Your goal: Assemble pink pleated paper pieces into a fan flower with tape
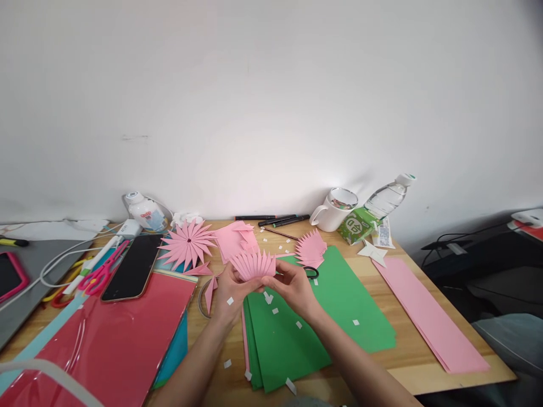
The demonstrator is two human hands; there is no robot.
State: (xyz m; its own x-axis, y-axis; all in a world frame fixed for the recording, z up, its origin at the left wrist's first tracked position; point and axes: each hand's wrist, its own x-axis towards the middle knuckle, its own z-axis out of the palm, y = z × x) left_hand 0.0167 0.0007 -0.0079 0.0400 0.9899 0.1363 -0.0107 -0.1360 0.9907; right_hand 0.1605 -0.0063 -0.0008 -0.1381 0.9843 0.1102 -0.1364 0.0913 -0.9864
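Note:
Between my two hands is a pink folded paper fan, its pointed pleats spread upward. My left hand grips its left side, and a small white paper bit sticks to that hand. My right hand pinches the fan's lower right edge with thumb and fingers. Beyond to the left lies a finished-looking round pink paper star. Another pink pleated fan rests past my right hand. Below the hands are stacked green paper sheets dotted with white scraps.
A phone, pink scissors and a red plastic-covered pack lie left. Along the wall are black pens, a white mug, a green box and a water bottle. Pink strips lie right.

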